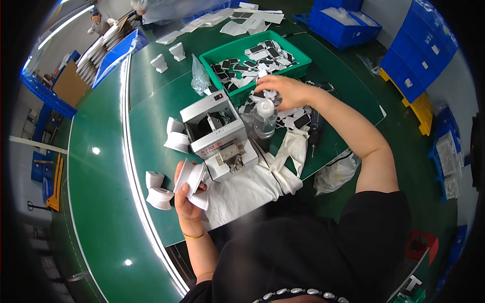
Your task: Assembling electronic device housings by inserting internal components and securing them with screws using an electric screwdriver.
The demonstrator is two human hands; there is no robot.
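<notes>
The person's left hand is raised in front of the bench, its fingers and thumb closed around a white flared plastic piece, which is held clear of the green tabletop near the front left corner of a grey box-shaped machine. The right hand reaches out to the far side of a clear capped bottle, fingers bent and partly closed beside some small whitish bits; from where I stand I cannot tell whether it has hold of any. Just beyond that hand sits a green plastic bin, strewn inside with small white and black pieces, and more of the same lie loose on the table around the bottle. The machine has an open-topped well and a metal fixture on its near side, with white cloth spread in front of it. A dark power screwdriver lies to the right, its bit pointing toward the person. Similar white pieces stand in a pair left of the machine, and in another pair just left of the left hand. Off in the far left corner, a co-worker is beside a stack of pale boards.
</notes>
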